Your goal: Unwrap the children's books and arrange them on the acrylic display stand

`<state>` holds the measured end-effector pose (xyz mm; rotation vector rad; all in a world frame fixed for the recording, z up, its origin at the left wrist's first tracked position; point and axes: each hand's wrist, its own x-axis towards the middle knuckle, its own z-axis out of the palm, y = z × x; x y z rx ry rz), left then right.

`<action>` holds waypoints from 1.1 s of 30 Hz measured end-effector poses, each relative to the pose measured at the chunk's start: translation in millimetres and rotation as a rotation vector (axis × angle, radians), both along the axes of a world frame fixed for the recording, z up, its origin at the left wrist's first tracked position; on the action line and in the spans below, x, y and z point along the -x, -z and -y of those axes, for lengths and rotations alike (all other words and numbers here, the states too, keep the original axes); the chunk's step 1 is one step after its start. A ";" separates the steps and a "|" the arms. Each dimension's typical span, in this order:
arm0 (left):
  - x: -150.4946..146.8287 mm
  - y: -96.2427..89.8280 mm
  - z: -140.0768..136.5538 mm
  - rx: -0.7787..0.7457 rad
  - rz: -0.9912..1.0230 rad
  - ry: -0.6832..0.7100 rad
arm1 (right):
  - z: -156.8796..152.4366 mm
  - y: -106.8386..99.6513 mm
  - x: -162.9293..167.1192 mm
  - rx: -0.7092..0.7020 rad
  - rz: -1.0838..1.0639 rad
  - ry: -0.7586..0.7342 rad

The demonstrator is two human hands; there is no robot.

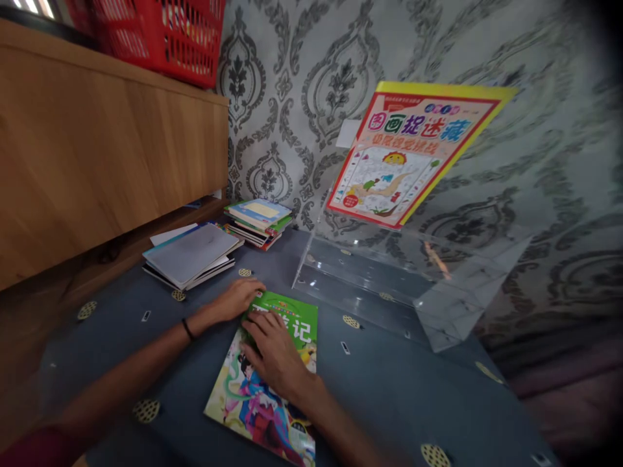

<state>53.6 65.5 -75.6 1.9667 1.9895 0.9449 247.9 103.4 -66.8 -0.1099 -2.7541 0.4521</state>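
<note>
Plainly, both hands were busy at the green-topped book [257, 407], which lay face up on the dark tabletop [374, 402], near the person's side. The right hand [276, 355] rested across the upper half of its cover, fingers loosely spread and slightly bent, thumb apart from them, gripping nothing. At the top left corner was the left hand [238, 299], its fingers bent against the edge; whether they pinched it, I couldn't tell. A dark band [187, 329] circled the left wrist.

Beyond the book, to its right, stood a clear stand [360, 263], with a red-bordered book [413, 162] propped tilted on its upper part. Off to the left were a low pile of books [192, 253] and, just behind it, a taller stack [257, 217], both beside the wooden cabinet [121, 149].
</note>
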 end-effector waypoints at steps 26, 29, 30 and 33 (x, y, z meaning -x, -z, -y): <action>0.3 19.0 -11.3 -0.107 -0.154 -0.002 | -10.4 -2.5 -24.9 0.009 0.123 0.024; -0.9 18.2 -10.6 -0.099 -0.154 -0.008 | -9.7 -4.0 -25.8 -0.002 0.155 0.037; -1.4 18.5 -10.4 -0.100 -0.153 -0.013 | -11.0 -2.3 -25.7 -0.013 0.162 0.039; -3.4 21.8 -10.3 -0.122 -0.146 -0.037 | -21.6 14.6 -23.3 -0.100 0.123 0.010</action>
